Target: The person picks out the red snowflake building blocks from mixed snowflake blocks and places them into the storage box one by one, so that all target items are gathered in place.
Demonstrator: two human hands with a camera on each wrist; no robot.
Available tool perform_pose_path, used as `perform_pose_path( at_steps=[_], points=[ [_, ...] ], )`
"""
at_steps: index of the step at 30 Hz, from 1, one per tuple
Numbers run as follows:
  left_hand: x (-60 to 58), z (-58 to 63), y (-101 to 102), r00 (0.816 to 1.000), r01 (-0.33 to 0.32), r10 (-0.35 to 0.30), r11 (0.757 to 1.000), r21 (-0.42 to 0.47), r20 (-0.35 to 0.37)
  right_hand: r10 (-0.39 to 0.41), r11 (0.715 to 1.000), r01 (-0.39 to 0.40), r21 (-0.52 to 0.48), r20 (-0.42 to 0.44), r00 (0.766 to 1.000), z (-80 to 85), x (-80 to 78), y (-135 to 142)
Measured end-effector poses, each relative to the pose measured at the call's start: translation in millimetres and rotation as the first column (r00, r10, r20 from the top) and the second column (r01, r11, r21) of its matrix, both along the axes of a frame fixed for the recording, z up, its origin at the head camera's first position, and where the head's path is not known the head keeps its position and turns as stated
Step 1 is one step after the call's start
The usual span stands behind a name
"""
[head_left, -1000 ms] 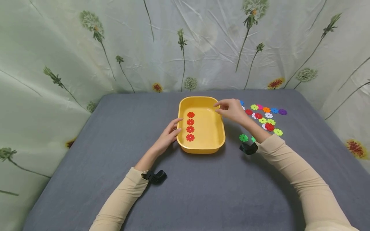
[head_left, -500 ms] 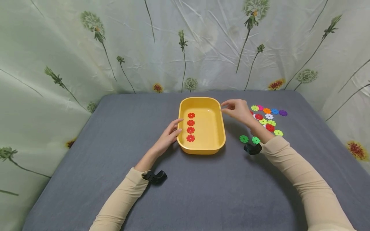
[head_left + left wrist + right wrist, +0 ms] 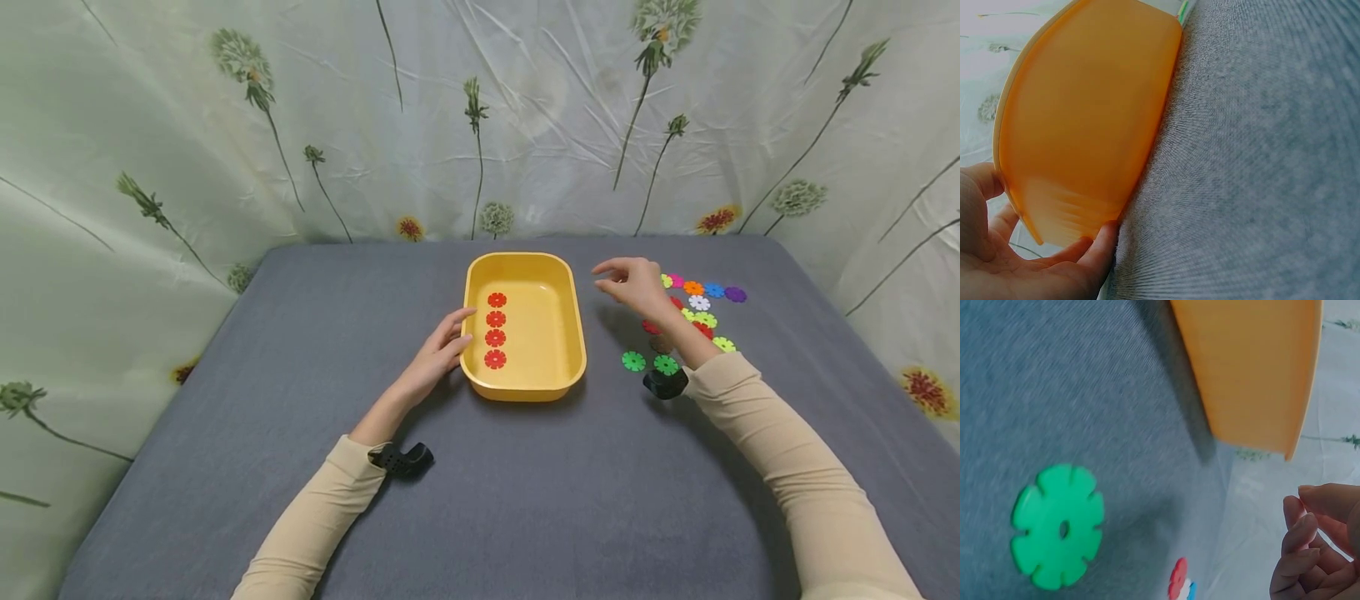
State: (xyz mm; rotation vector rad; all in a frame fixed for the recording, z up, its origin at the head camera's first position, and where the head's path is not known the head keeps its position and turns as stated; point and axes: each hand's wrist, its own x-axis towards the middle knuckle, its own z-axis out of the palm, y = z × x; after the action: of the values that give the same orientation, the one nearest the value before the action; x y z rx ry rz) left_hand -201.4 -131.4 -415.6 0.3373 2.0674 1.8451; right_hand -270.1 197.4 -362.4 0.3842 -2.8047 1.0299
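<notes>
A yellow plastic bin [image 3: 525, 393] stands on the grey cloth, with a column of several red notched discs [image 3: 495, 338] lying along its left side inside. My left hand [image 3: 437, 348] holds the bin's left side. In the left wrist view its thumb and a finger are at the rim, while other fingers lie against the outer wall [image 3: 1091, 112]. To the right of the bin, my right hand [image 3: 636, 287] hovers in the air, fingers loosely bent and nothing visible between them. Two green notched discs [image 3: 633, 361] lie below that hand; one green disc [image 3: 1058, 528] shows large in the right wrist view.
Beyond the right hand lie scattered discs, among them an orange disc [image 3: 693, 287], a blue disc [image 3: 714, 290], a purple disc [image 3: 736, 294] and a white disc [image 3: 699, 302]. The right forearm covers some. A flower-print curtain [image 3: 555, 125] hangs behind the table [image 3: 480, 500].
My right hand has moved from over the bin's right rim to the right, away from it. The left hand, the bin and the red discs inside have stayed put.
</notes>
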Motion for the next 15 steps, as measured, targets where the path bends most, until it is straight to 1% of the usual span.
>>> perform_pose_path(
  at_steps=[3, 6, 11, 13, 15],
  points=[
    [-0.5, -0.1, 0, 1.000, 0.003, -0.004, 1.000, 0.003, 0.010, -0.023, 1.000, 0.023, 0.002, 0.008, 1.000, -2.3, -1.4, 5],
    [-0.4, 3.0, 0, 1.000, 0.006, -0.006, 1.000, 0.005, 0.022, -0.043, 0.999, 0.043, 0.003, 0.011, 0.999, -2.7, -2.6, 9],
    [8.9, 19.1, 3, 1.000, 0.012, -0.012, 1.000, 0.002, 0.022, -0.066, 0.998, 0.066, 0.008, 0.019, 0.998, -5.4, -3.7, 16],
    [8.7, 16.2, 3, 1.000, 0.011, -0.011, 1.000, 0.003, 0.009, -0.071, 0.997, 0.071, 0.010, 0.017, 0.997, -7.4, -3.9, 19],
    [5.7, 9.4, 2, 1.000, 0.003, -0.003, 1.000, 0.000, 0.001, -0.075, 0.997, 0.075, 0.013, 0.019, 0.997, -9.0, -4.3, 21]
  ],
)
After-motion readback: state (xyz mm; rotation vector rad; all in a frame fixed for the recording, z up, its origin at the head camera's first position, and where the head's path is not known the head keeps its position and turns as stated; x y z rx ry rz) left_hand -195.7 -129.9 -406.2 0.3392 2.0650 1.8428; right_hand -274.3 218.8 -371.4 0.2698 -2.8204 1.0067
